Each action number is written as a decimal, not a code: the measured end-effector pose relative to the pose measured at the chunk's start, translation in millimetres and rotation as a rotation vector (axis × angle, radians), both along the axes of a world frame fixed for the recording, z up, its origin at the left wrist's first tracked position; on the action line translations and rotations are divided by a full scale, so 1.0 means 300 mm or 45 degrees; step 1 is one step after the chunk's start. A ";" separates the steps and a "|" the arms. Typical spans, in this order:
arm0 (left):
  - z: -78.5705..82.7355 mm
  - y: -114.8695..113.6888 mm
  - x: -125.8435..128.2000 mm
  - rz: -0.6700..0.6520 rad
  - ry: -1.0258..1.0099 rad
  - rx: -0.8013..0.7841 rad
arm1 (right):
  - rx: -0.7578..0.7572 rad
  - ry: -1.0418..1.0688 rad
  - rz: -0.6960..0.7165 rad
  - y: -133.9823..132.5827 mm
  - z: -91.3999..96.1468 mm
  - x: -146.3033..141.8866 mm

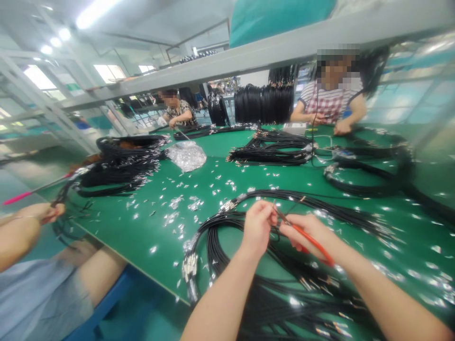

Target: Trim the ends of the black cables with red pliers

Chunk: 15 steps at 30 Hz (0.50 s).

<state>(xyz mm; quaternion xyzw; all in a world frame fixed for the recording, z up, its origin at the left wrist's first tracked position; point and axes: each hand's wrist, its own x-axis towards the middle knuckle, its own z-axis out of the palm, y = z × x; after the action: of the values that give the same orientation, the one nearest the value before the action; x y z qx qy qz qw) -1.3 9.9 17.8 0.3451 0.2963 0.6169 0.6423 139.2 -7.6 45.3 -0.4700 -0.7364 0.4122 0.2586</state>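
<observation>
My left hand point(259, 226) is closed in a pinch on the end of a thin black cable, above the green table. Red-handled pliers or cutters point(311, 239) are gripped in my right hand point(307, 229), their jaws pointing at my left fingertips. The tool's exact kind is hard to make out. Under both hands lies a looped bundle of black cables point(220, 232) with silvery connectors point(190, 266) at its left bend. Stripped, copper-coloured cable ends point(309, 284) fan out below my right hand.
Silvery foil scraps point(194, 203) litter the green table point(117, 222). A clear plastic bag point(187, 155) and cable bundles point(121, 166) lie farther back. A co-worker's hand point(50, 213) is at the left; two people sit opposite. A grey shelf beam point(213, 66) crosses overhead.
</observation>
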 end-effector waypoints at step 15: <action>-0.029 -0.006 -0.005 0.339 0.614 0.362 | -0.224 0.492 -0.105 -0.027 0.021 0.004</action>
<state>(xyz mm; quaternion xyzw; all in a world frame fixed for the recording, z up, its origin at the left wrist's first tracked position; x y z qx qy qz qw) -2.8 8.0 9.1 0.5262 0.3936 0.6311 0.4123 140.5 -15.8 51.7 -0.4326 -0.6144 0.5466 0.3696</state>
